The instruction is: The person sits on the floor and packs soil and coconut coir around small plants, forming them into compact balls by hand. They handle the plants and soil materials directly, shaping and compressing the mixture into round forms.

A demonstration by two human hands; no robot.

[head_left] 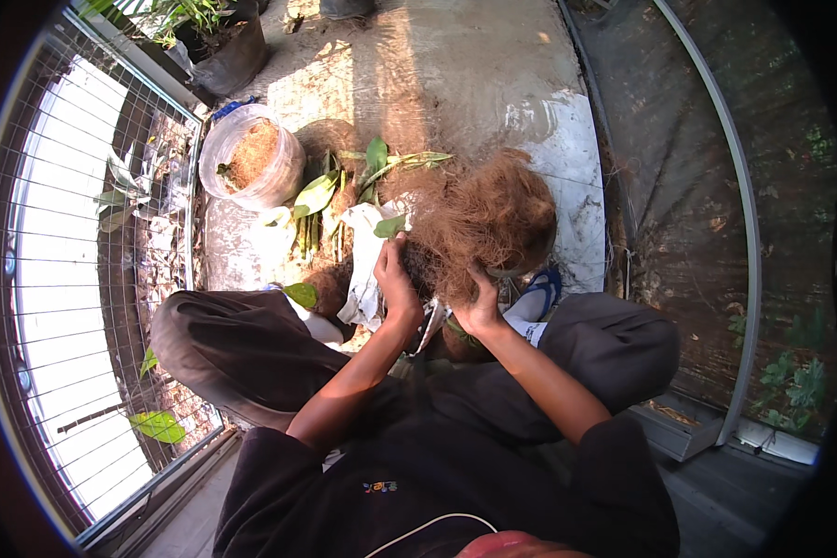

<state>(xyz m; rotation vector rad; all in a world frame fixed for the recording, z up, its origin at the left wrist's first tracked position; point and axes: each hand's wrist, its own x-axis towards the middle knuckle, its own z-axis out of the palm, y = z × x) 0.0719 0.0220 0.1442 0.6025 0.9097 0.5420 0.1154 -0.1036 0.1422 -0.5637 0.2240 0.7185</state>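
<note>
My left hand [397, 284] is upright beside a dark, fibrous clump [422, 268], its fingers closed and partly hidden. A small green leaf [391, 226] shows just above its fingertips; whether the hand holds its stem I cannot tell. My right hand [477, 302] closes on the lower edge of loose brown coconut fibre [460, 246], with its thumb up against the strands. A bigger heap of the fibre [511, 200] rises beyond it, on or in a rounded container that is mostly covered. White cloth or plastic [365, 256] lies left of my hands.
Cut leafy stems [321, 200] lie on the floor at the left, by a clear plastic tub [216, 153] with fibre inside. Wire mesh [56, 279] bounds the left side, and a framed dark net [688, 167] the right. A potted plant [232, 60] stands at far left.
</note>
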